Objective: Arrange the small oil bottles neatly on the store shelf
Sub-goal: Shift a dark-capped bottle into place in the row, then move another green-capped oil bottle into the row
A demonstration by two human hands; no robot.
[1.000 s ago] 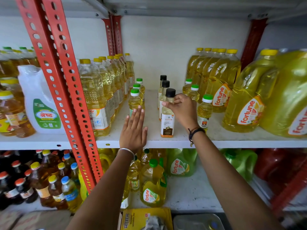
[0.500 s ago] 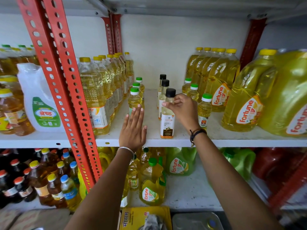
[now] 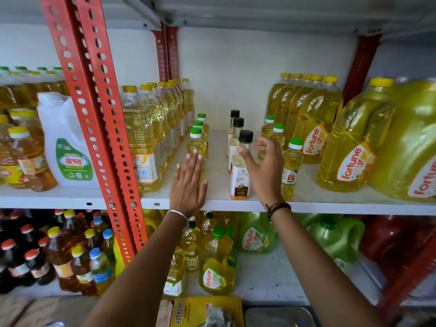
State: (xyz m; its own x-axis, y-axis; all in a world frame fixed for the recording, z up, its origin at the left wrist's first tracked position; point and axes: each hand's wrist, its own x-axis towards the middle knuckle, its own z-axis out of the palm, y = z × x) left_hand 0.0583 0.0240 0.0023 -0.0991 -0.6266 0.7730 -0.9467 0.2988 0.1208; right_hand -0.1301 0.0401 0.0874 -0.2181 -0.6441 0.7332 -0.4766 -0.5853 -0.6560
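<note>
Right hand (image 3: 265, 171) let go of black-capped bottle (image 3: 240, 171), fingers (image 3: 263, 143) now spread open beside it.

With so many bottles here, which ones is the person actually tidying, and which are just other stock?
Part of the job:
- small green-capped yellow oil bottles, left row
- black-capped coconut oil bottles, middle row
- small green-capped bottles, right row
- left hand, right hand, both open

Just stock:
- tall yellow-capped oil bottles
- large Fortune oil jugs
- white plastic jug
</note>
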